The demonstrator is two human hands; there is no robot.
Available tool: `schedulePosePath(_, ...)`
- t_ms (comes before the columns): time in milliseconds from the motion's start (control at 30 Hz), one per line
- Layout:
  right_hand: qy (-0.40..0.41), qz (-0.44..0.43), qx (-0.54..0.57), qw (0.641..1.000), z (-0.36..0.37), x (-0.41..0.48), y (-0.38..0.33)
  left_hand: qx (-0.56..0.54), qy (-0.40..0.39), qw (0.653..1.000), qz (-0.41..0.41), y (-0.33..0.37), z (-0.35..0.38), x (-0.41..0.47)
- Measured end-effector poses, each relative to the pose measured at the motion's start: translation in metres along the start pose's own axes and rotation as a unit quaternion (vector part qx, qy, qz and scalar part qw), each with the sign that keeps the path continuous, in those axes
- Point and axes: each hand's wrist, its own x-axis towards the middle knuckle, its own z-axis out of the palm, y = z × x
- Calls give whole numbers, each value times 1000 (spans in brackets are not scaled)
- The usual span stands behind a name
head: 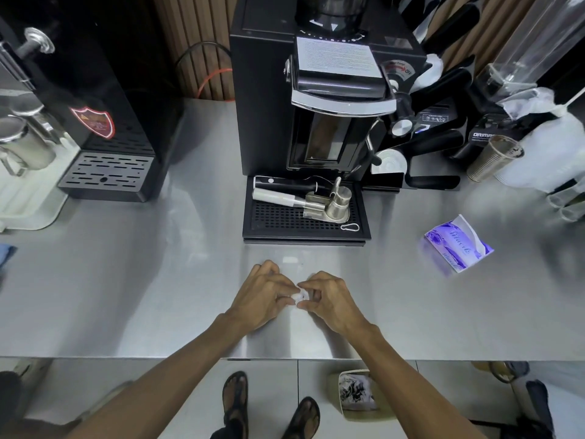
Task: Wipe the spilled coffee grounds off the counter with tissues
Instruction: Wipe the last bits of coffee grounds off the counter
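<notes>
Both hands meet over the steel counter (158, 280), a little in front of the coffee grinder's drip tray (305, 217). My left hand (262, 296) and my right hand (332, 301) pinch a small crumpled white tissue (300, 296) between their fingertips; only a bit of it shows. A purple tissue pack (456, 245) lies open on the counter to the right. No coffee grounds are visible on the counter around the hands.
A black coffee grinder (316, 90) stands behind the hands, with portafilter tools on its tray. A black machine (104, 137) sits at the left, cups and bags (493, 156) at the right. A bin (357, 394) stands on the floor below the counter edge.
</notes>
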Motion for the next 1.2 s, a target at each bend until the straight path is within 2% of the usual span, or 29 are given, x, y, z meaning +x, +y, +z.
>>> schedulePosePath(167,7,-15,-39,999,1,-1,-2,-26,-14,999,-42,-2,-1,3)
schedulePosePath(367,31,-24,-66,997,6,-6,-7,-11,-12,1000,-10,-5,-1,7)
schedulePosePath(700,82,12,-57,995,19,-14,-17,-31,6,999,24,-7,-6,12)
schedulePosePath(1033,98,47,-104,989,21,-16,-26,-55,-53,996,36,-21,-1,17)
schedulePosePath(1200,123,52,-151,979,24,-15,-27,-85,-49,991,87,-15,-6,20)
